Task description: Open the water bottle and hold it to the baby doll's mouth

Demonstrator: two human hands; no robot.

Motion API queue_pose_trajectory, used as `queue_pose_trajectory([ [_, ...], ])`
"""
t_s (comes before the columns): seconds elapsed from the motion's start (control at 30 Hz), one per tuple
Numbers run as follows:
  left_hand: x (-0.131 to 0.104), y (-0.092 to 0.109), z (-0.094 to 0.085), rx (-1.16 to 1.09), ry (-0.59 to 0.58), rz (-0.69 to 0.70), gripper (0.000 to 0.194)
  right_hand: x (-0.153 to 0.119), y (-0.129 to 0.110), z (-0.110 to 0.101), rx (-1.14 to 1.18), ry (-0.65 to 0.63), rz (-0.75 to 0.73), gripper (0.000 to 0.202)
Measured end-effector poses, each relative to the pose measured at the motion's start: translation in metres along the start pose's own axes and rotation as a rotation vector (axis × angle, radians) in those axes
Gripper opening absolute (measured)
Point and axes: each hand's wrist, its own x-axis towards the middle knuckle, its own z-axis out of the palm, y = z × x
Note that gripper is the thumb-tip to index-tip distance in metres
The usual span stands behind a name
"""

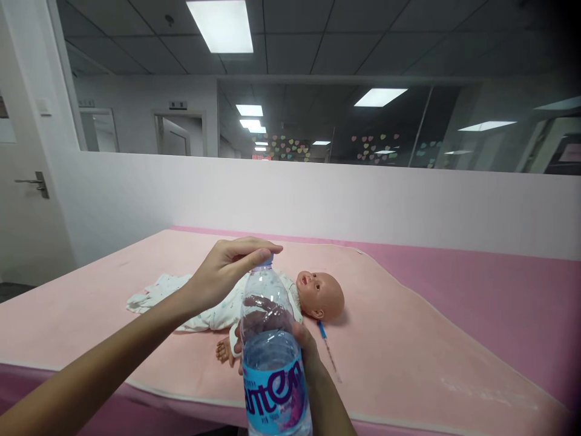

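I hold a clear plastic water bottle (272, 357) with a blue label upright in front of me. My right hand (303, 340) wraps around its body from behind, mostly hidden by the bottle. My left hand (229, 269) sits on top with the fingers closed over the cap. Behind the bottle a baby doll (318, 293) in a white printed suit lies on its back on the light pink mat (408, 339), head to the right. A thin blue-tipped stick (325, 344), perhaps a thermometer, lies on the mat beside the doll's head.
The mat covers a table with a darker pink cover (499, 284). A low white partition wall (318, 200) with glass above runs behind the table. A door with a handle (34, 181) is at the far left.
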Motion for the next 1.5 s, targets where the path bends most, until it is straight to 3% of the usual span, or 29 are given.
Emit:
queue_pose_trajectory([
  [0.2, -0.003, -0.008, 0.003, -0.113, 0.033, -0.048, 0.028, -0.005, -0.002, 0.006, 0.288, -0.198, 0.214, 0.068],
  [0.37, -0.005, -0.009, 0.0, -0.192, -0.017, -0.079, 0.029, -0.013, -0.004, 0.012, 0.428, -0.215, 0.248, 0.061],
  [0.53, -0.007, -0.011, 0.003, -0.414, -0.068, -0.112, 0.029, -0.018, 0.006, 0.019, 0.631, -0.315, 0.301, 0.072],
  [0.63, -0.007, -0.015, 0.011, -0.657, -0.099, -0.142, 0.029, -0.014, 0.02, 0.038, 0.757, -0.411, 0.234, 0.079],
  [0.73, -0.008, -0.018, 0.023, -0.902, -0.152, -0.13, 0.028, -0.01, 0.037, 0.066, 0.863, -0.479, -0.02, 0.083],
  [0.8, -0.011, -0.02, 0.033, -1.045, -0.211, -0.12, 0.027, -0.013, 0.044, 0.082, 0.882, -0.408, -0.226, 0.086],
  [0.87, -0.014, -0.022, 0.045, -1.191, -0.234, -0.1, 0.023, -0.021, 0.045, 0.09, 0.788, -0.291, -0.257, 0.087],
  [1.0, -0.024, -0.029, 0.063, -1.485, -0.135, -0.123, 0.015, -0.045, 0.031, 0.083, 0.554, -0.121, -0.107, 0.076],
  [1.1, -0.031, -0.04, 0.067, -1.593, -0.006, -0.27, 0.014, -0.055, 0.014, 0.073, 0.641, 0.033, 0.015, 0.066],
  [1.2, -0.037, -0.055, 0.063, -1.549, 0.137, -0.377, 0.014, -0.055, -0.001, 0.066, 0.822, 0.175, 0.101, 0.062],
  [1.27, -0.041, -0.065, 0.062, -1.458, 0.164, -0.43, 0.018, -0.055, -0.008, 0.061, 0.936, 0.219, 0.137, 0.056],
  [1.4, -0.051, -0.081, 0.07, -1.285, 0.082, -0.591, 0.03, -0.056, -0.015, 0.048, 1.133, 0.23, 0.222, 0.023],
  [1.5, -0.061, -0.089, 0.079, -1.239, 0.035, -0.705, 0.034, -0.056, -0.02, 0.039, 1.174, 0.317, 0.285, 0.017],
])
